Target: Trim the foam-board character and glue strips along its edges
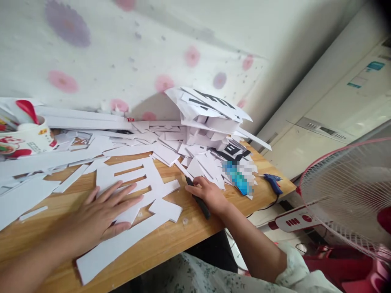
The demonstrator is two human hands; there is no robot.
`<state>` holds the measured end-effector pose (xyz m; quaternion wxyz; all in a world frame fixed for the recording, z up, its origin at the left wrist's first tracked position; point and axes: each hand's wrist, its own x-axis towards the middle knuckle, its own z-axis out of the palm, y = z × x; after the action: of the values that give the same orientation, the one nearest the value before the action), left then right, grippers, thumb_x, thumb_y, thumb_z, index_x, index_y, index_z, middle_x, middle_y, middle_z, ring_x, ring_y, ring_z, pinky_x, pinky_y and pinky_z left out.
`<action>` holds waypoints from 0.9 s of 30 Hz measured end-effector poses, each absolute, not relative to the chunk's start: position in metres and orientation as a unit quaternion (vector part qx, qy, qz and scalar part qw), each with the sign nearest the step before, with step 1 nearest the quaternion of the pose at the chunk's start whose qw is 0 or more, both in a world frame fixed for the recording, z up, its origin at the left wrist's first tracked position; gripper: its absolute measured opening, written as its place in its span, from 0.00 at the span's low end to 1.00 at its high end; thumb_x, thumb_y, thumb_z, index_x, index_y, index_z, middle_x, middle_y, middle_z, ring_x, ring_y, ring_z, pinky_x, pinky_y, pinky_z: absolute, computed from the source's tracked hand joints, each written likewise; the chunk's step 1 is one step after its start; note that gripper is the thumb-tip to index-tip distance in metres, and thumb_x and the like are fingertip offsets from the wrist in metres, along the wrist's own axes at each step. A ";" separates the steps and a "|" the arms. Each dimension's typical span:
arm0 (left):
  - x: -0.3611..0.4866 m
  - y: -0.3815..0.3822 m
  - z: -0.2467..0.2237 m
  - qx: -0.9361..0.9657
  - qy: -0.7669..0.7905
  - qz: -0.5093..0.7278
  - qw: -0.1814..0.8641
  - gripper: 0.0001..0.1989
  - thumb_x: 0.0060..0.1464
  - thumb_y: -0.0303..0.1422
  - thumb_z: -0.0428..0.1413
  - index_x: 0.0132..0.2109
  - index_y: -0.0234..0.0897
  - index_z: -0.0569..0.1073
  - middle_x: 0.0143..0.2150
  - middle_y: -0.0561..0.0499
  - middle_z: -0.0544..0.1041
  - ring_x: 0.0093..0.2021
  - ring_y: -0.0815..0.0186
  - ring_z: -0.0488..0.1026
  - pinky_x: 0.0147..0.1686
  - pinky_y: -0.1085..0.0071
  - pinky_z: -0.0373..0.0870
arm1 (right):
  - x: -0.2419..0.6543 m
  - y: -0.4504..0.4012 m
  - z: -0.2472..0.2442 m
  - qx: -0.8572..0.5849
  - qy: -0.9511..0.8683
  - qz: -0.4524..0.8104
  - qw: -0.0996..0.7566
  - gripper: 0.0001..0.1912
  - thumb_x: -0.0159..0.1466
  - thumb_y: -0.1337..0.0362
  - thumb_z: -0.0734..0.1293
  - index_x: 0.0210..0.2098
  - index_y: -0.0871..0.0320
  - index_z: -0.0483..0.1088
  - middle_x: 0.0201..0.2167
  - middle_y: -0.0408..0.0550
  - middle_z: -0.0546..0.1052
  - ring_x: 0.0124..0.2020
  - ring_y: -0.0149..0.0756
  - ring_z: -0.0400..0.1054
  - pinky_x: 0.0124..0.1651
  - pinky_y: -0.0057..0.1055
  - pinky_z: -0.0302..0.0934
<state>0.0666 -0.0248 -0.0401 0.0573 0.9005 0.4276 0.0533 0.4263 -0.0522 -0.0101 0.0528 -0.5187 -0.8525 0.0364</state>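
My left hand [104, 211] lies flat with fingers spread on a white foam-board cutout [154, 173], which has several long slots in it. Below that hand, a long white strip [116, 254] slants along the front of the wooden table. My right hand [210, 195] rests on the table to the right of the cutout, its fingers closed around a dark-handled utility knife [200, 205]. The knife's front end points up and away, towards loose white scraps. A small white offcut [171, 209] lies between the two hands.
Piled white scraps [201, 167] and a stack of cut pieces [214, 110] fill the back. A blue glue gun [273, 183] sits near the right edge, beside a blurred blue object [238, 179]. A patterned tub [27, 138] stands left; a fan [351, 195] stands right.
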 end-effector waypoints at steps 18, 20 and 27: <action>0.068 -0.046 -0.012 0.885 0.433 -0.005 0.171 0.35 0.54 0.60 0.44 0.67 0.59 0.54 0.73 0.54 0.41 0.71 0.45 0.34 0.62 0.35 0.31 | 0.422 -0.017 -0.033 -0.446 -0.893 -0.005 0.067 0.25 0.62 0.74 0.57 0.53 0.45 0.70 0.56 0.51 0.67 0.54 0.44 0.67 0.53 0.36 0.63; 0.066 -0.047 -0.016 0.888 0.426 0.013 0.174 0.36 0.54 0.61 0.43 0.66 0.59 0.54 0.73 0.54 0.42 0.71 0.45 0.33 0.62 0.35 0.30 | 0.421 -0.015 -0.034 -0.447 -0.893 -0.005 0.056 0.26 0.61 0.74 0.57 0.54 0.45 0.70 0.58 0.51 0.66 0.54 0.44 0.67 0.53 0.36 0.64; 0.061 -0.046 -0.025 0.887 0.418 0.042 0.190 0.38 0.52 0.64 0.39 0.66 0.60 0.54 0.73 0.54 0.41 0.71 0.46 0.31 0.61 0.35 0.28 | 0.426 -0.004 -0.042 -0.468 -0.882 0.008 0.045 0.25 0.62 0.72 0.57 0.53 0.43 0.71 0.60 0.51 0.65 0.57 0.47 0.66 0.56 0.42 0.63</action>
<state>0.0614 -0.0457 -0.0253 0.1904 0.8873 0.4180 0.0417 0.4258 -0.0043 -0.0425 0.0448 -0.4683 -0.8824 0.0079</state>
